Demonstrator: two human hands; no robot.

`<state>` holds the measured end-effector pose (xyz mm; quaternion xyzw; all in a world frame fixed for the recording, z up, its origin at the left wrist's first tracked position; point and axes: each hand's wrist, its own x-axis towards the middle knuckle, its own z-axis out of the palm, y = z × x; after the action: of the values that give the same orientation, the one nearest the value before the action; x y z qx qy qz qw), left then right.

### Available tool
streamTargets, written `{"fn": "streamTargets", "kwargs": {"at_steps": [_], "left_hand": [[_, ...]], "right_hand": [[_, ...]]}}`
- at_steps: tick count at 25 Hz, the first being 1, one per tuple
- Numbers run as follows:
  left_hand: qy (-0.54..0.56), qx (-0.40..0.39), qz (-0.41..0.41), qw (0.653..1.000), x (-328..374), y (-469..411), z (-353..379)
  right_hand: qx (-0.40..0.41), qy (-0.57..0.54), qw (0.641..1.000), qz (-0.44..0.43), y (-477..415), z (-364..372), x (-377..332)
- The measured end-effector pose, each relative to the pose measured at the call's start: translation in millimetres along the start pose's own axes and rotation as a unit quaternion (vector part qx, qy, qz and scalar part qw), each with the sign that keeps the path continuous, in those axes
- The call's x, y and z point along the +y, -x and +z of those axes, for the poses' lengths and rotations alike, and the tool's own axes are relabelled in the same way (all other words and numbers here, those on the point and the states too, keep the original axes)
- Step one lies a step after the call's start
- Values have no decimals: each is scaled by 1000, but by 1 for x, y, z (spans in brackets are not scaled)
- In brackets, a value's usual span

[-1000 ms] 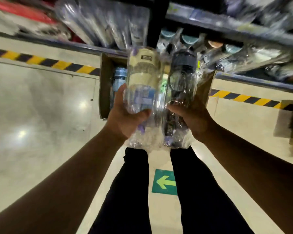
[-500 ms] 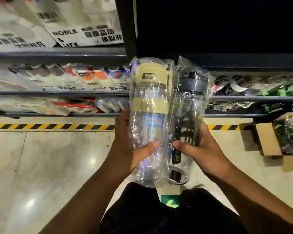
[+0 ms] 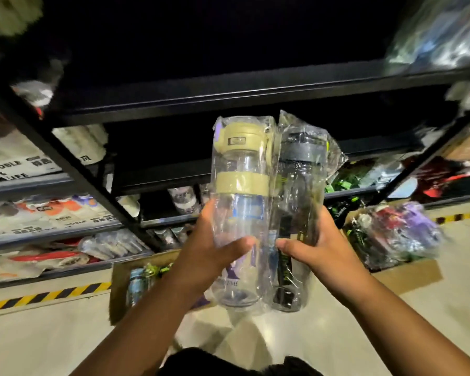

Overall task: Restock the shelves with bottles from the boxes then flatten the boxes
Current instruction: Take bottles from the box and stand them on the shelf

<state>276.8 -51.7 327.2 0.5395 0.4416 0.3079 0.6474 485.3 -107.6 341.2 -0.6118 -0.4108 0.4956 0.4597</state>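
While both are sealed in crinkled clear plastic, the bottle with the tan lid [image 3: 240, 210] has a tan band round its clear body and the bottle with the dark grey lid [image 3: 299, 213] looks smoky, with a black strap inside. My left hand [image 3: 209, 253] wraps the tan one's lower half, thumb across the front, and my right hand [image 3: 320, 248] clasps the grey one likewise (the two bottles press side by side). They stand nearly upright, lids up, in front of the dark shelf [image 3: 228, 101], above an open cardboard box [image 3: 122, 289] on the floor
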Motion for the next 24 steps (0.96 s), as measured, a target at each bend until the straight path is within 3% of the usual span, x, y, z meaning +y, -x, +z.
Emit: {"fn": "streamTargets", "kwargs": {"at_steps": [9, 16, 19, 24], "left_hand": [[21, -70, 19, 997, 65, -86, 116], [23, -83, 52, 995, 105, -210, 151], [26, -102, 56, 993, 136, -259, 162], [33, -71, 46, 996, 159, -322, 167]], "right_hand": [[41, 26, 998, -40, -36, -134, -30], [93, 92, 988, -80, -148, -209, -66], [131, 145, 974, -116, -193, -236, -101], [176, 230, 935, -203, -267, -269, -134]]}}
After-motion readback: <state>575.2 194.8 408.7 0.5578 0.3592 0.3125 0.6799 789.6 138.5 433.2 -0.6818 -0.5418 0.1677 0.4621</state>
